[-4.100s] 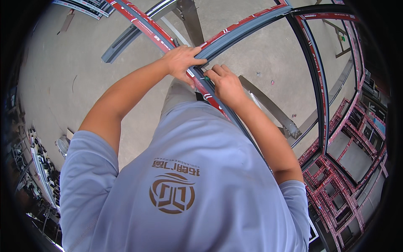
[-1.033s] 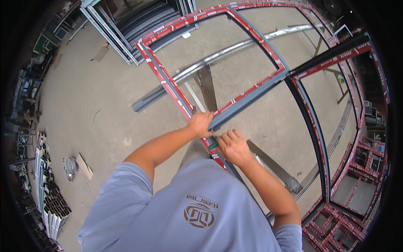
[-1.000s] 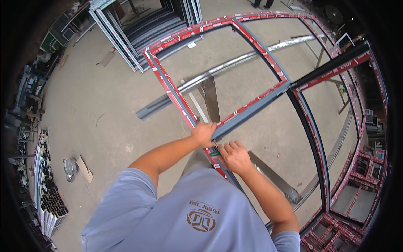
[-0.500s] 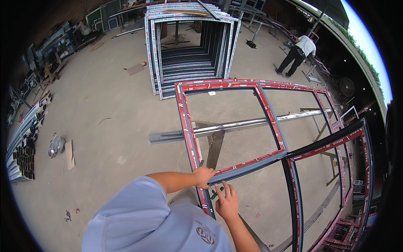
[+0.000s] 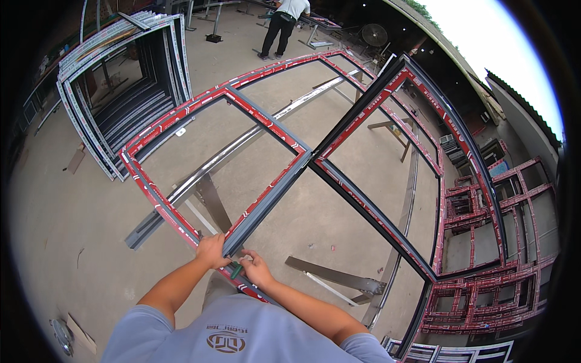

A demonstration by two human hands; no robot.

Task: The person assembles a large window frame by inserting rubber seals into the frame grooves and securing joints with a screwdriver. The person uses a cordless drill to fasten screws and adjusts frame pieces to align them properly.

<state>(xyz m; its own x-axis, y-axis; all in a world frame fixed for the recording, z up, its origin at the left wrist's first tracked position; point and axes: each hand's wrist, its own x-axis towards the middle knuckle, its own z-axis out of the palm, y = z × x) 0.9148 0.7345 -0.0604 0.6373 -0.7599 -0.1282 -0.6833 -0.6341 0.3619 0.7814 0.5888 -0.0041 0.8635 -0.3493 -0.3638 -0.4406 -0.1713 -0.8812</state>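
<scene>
A large window frame (image 5: 261,121), dark grey with red protective film, lies across supports in front of me. My left hand (image 5: 212,251) is closed at the near joint of its bars, resting against the frame. A small dark piece sticks out past its knuckles; what the fingers hold is hidden. Close beside it, my right hand (image 5: 258,270) has its fingers bent around the upper end of a green-handled tool (image 5: 236,271). The tool's tip is too small to make out. A dark sash (image 5: 451,115) stands tilted up from the frame on the right.
Metal support rails (image 5: 203,172) run beneath the frame. Film-wrapped frames (image 5: 124,42) stand stacked at the far left. More red-filmed frames (image 5: 484,302) fill the right side. A person (image 5: 284,27) bends over work at the back, near a large fan (image 5: 374,35). A metal bowl (image 5: 62,336) sits at lower left.
My view has swung to the right, so the frame and stacked frames appear further left. Both hands stay at the same joint, and the right fingers have drawn in around the green-handled tool.
</scene>
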